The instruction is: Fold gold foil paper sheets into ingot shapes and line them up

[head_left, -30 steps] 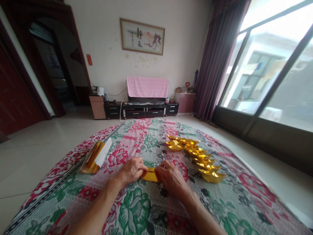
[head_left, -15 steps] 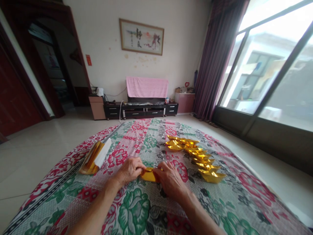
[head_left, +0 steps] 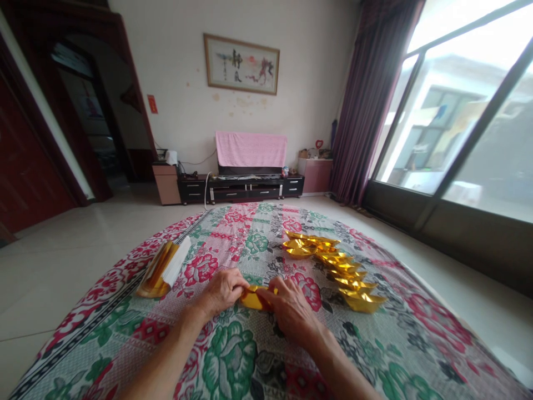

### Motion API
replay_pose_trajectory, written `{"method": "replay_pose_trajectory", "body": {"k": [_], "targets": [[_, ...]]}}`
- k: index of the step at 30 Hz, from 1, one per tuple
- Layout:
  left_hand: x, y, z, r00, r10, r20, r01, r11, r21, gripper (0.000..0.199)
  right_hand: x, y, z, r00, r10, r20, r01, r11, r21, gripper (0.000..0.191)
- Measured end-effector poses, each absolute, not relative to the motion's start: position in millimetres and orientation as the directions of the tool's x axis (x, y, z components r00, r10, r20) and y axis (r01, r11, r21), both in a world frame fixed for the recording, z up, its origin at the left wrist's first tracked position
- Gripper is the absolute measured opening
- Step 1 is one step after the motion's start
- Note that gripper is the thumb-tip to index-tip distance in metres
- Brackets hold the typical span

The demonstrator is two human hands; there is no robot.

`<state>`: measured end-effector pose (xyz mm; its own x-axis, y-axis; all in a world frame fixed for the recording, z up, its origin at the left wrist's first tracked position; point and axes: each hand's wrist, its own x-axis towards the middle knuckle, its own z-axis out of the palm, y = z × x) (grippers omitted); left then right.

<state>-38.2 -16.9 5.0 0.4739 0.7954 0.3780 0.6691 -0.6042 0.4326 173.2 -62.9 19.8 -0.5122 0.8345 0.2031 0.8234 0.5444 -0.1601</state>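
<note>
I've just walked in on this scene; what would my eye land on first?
Most likely the shiny gold, boat-shaped pieces, lined up on the right side of the flowered cloth. Next, the left hand and right hand, both touching a small gold piece at the near middle. Farther back, the pink cover stands out below the framed picture.

A home living room, shown by its low cabinet (head_left: 256, 192), curtain (head_left: 360, 111) and framed picture (head_left: 241, 64).
</note>
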Motion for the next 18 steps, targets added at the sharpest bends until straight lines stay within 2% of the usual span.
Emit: {"method": "replay_pose_trajectory", "body": {"k": [8,13,18], "targets": [[-41,-19,11,0.404,0.829,0.386,0.651,-0.557,0.515,0.028,172,-63,21,-0.501,0.844,0.191,0.833,0.531,-0.158,0.029],[-41,-21,16,0.259,0.931,0.256,0.706,-0.364,0.607,0.029,172,-62,21,-0.502,0.844,0.187,0.834,0.53,-0.152,0.029],[-37,-21,17,0.203,0.961,0.188,0.731,-0.276,0.624,0.029,173,-62,20,-0.503,0.84,0.204,0.825,0.537,-0.174,0.027]]}}
